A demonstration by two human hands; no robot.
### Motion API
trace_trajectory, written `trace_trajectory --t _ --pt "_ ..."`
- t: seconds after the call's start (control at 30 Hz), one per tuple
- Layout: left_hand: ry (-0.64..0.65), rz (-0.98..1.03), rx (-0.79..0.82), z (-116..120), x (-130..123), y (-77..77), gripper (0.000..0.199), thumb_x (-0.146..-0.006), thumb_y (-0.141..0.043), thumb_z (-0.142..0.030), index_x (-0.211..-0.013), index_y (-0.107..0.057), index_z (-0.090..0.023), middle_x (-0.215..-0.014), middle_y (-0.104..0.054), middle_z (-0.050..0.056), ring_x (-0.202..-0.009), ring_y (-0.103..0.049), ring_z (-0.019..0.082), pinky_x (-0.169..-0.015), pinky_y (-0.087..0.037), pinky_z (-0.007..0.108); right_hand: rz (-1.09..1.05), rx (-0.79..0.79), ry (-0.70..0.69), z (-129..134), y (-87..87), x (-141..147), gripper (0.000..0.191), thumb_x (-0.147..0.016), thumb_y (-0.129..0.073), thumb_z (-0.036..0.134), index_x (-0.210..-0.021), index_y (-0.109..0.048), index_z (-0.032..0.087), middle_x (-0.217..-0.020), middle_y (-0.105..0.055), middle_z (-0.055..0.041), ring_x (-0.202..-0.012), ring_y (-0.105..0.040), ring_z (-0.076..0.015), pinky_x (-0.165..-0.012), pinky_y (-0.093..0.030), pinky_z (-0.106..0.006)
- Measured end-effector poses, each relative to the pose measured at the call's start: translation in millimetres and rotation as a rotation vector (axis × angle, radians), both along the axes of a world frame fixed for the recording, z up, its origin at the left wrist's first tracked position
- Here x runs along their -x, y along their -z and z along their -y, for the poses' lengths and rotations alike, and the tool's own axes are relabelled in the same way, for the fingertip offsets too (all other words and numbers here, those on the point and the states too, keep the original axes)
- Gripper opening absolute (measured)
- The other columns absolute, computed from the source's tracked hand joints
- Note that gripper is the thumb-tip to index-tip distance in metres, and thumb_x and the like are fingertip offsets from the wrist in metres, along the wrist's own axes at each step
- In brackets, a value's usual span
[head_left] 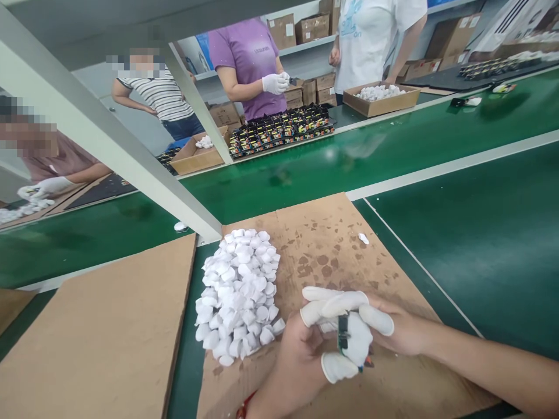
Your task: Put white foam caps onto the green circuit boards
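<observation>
Over the cardboard sheet, my left hand [301, 352], in white finger cots, pinches a small circuit board [343, 333] between thumb and fingers. The board is green-edged with a black component on it. A white, rounded soft piece [358, 340] covers its right side. From the right, my right hand [391, 323], also in finger cots, closes round the same board, and its fingertips overlap those of the left. Orange and blue bits show under the board. To the left lies a heap of similar white pieces [240, 291].
Under my hands is a stained cardboard sheet [301, 233] with one loose white scrap [364, 238]. A slanting metal post [174, 201] stands at the left. Beyond runs a green conveyor belt [279, 180]. Gloved co-workers stand across it by stacked boards [279, 131] and a cardboard box [379, 106].
</observation>
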State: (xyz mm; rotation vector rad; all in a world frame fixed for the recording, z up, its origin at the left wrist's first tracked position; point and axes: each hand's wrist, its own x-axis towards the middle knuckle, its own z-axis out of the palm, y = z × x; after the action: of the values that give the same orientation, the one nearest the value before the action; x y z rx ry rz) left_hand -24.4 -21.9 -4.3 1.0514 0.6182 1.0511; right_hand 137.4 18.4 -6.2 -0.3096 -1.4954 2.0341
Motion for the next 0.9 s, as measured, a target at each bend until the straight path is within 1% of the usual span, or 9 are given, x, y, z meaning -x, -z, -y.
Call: trace_trajectory --t 0.1,0.2,0.3,0.4,0.47,0.57,0.77,0.83,0.9 --pt "0.022 0.056 0.039 -2 -3 -8.6 0.047 -0.065 -0.071 -0.006 -0.104 -0.063 -0.030 -0.080 -0.068 -0.003 -0.067 -0.061 0.010 -0.060 -0.051 0.019 -0.036 0.043 -0.056 -4 -3.5 -2 0.052 -0.087 -0.040 0.057 -0.124 -0.053 0.023 -0.123 -0.056 -0.0118 -0.123 -0.042 -0.0245 -0.098 -0.036 -0.043" --pt "0.056 0.060 0.142 -4 -3 -17.5 0.041 -0.063 -0.075 -0.012 -0.100 -0.066 -0.028 -0.076 -0.068 -0.001 -0.066 -0.062 0.011 -0.061 -0.050 0.021 0.011 0.012 -0.094 -10 -11.2 -7 0.044 -0.085 -0.050 0.051 -0.122 -0.055 0.027 -0.142 -0.035 -0.0084 -0.134 -0.025 -0.0247 -0.097 -0.037 -0.041" --pt "0.136 0.001 0.232 -6 -3 -23.0 0.032 -0.064 -0.076 -0.022 -0.095 -0.068 -0.020 -0.077 -0.068 0.003 -0.068 -0.063 0.016 -0.062 -0.051 0.025 0.042 -0.025 -0.134 -14 -15.2 -11 0.042 -0.084 -0.056 0.044 -0.123 -0.054 0.028 -0.143 -0.033 -0.0091 -0.129 -0.035 -0.0262 -0.094 -0.040 -0.041" --pt "0.183 -0.055 0.272 -7 -3 -23.1 0.027 -0.065 -0.074 -0.028 -0.089 -0.069 -0.015 -0.074 -0.068 0.006 -0.067 -0.064 0.018 -0.060 -0.051 0.027 0.080 -0.123 -0.106 -15 -16.1 -13 0.035 -0.085 -0.058 0.035 -0.119 -0.056 0.028 -0.136 -0.044 -0.0090 -0.129 -0.036 -0.0240 -0.099 -0.035 -0.042" --pt "0.180 -0.069 0.292 -7 -3 -21.5 0.031 -0.063 -0.076 -0.030 -0.089 -0.069 -0.015 -0.072 -0.068 0.006 -0.064 -0.064 0.017 -0.058 -0.050 0.026 0.073 -0.201 -0.076 -13 -17.0 -14 0.034 -0.084 -0.058 0.034 -0.117 -0.058 0.026 -0.135 -0.046 -0.0097 -0.129 -0.035 -0.0238 -0.101 -0.032 -0.043" --pt "0.188 -0.061 0.311 -5 -4 -19.4 0.044 -0.060 -0.078 -0.031 -0.099 -0.065 -0.015 -0.073 -0.068 0.005 -0.062 -0.063 0.017 -0.055 -0.050 0.026 0.047 -0.268 -0.057 -11 -18.9 -15 0.034 -0.085 -0.058 0.035 -0.117 -0.056 0.025 -0.138 -0.042 -0.0104 -0.122 -0.044 -0.0237 -0.098 -0.036 -0.042" --pt "0.210 0.012 0.328 -3 -8 -14.8 0.053 -0.057 -0.080 -0.029 -0.105 -0.061 -0.017 -0.083 -0.068 0.006 -0.071 -0.065 0.018 -0.060 -0.051 0.026 -0.043 -0.125 -0.144 -12 -15.4 -12 0.035 -0.084 -0.053 0.047 -0.105 -0.061 0.021 -0.135 -0.044 -0.0116 -0.112 -0.052 -0.0242 -0.082 -0.048 -0.037" --pt "0.193 0.020 0.328 -3 -9 -12.1 0.057 -0.054 -0.082 -0.027 -0.106 -0.060 -0.018 -0.087 -0.067 0.006 -0.072 -0.064 0.018 -0.060 -0.052 0.026 -0.038 -0.145 -0.138 -13 -13.5 -10 0.032 -0.085 -0.053 0.046 -0.098 -0.062 0.019 -0.133 -0.045 -0.0119 -0.108 -0.054 -0.0229 -0.080 -0.048 -0.035" --pt "0.167 -0.013 0.315 -3 -9 -10.5 0.057 -0.052 -0.082 -0.023 -0.105 -0.061 -0.018 -0.088 -0.067 0.006 -0.073 -0.064 0.019 -0.061 -0.052 0.026 -0.030 -0.214 -0.107 -14 -12.4 -9 0.028 -0.085 -0.055 0.043 -0.094 -0.062 0.017 -0.130 -0.048 -0.0118 -0.109 -0.053 -0.0222 -0.086 -0.045 -0.037"
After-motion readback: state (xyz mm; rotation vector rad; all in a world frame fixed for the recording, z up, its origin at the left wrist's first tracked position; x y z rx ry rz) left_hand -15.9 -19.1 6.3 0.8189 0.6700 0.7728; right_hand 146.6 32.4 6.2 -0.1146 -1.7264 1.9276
